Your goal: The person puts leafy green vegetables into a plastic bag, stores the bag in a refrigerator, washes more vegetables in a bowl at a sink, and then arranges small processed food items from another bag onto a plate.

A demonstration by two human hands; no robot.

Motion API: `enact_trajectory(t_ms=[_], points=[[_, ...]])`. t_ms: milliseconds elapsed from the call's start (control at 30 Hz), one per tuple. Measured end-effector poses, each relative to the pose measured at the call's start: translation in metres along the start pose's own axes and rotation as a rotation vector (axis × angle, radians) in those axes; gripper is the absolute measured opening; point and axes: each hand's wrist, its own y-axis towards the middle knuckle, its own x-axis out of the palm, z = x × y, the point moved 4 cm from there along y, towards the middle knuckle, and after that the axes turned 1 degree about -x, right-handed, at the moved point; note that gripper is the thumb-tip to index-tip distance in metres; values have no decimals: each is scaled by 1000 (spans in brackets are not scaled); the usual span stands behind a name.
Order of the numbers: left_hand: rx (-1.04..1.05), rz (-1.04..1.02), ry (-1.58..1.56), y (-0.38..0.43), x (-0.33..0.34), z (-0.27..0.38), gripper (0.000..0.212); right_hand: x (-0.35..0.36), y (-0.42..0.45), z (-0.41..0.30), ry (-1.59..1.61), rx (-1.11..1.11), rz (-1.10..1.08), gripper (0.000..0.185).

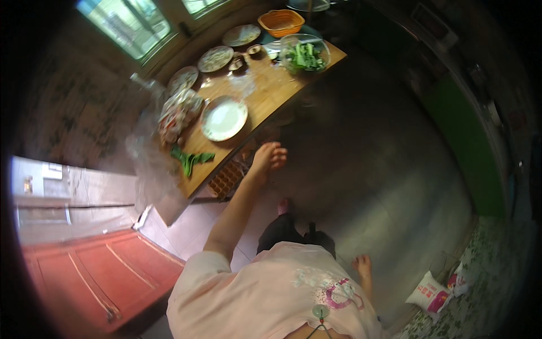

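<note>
My left hand [269, 156] is stretched forward beside the front edge of a wooden table [271, 91]. It holds nothing, and its fingers are loosely bent. Low at my right side hangs my right hand [363, 265], small in view, with nothing visible in it. Nearest to the left hand on the tabletop is a white plate [225, 118] with a patterned rim and no food on it. Green leaves [191, 160] lie at the table's near end. Behind them is a crumpled plastic bag [180, 114] with contents I cannot make out.
Chopped greens fill a clear bowl [305, 53] near an orange basket [281, 23]. Plates of chopped food [215, 59] line the wall side. An egg tray [226, 180] sits under the table. A red door [106, 279] stands left; a white printed sack [430, 292] lies right.
</note>
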Motion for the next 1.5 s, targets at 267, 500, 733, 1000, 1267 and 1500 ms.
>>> enact_trajectory(t_ms=[267,500,733,1000,1267,1500], points=[[-134,-58,146,274,110,86,59,-87,-99,131,262,504,485,18],[179,34,-224,378,94,112,45,-103,-39,96,1263,387,524,19],[202,462,7,351,147,86,47,-229,167,-143,273,229,312,17],[177,62,454,394,499,13,31,-351,431,-484,-41,-386,217,23],[-177,-688,903,455,933,-168,27,-464,495,-580,542,-282,-58,80],[-470,-1420,1249,405,1207,-325,33,-637,467,-533,1164,-425,436,74]])
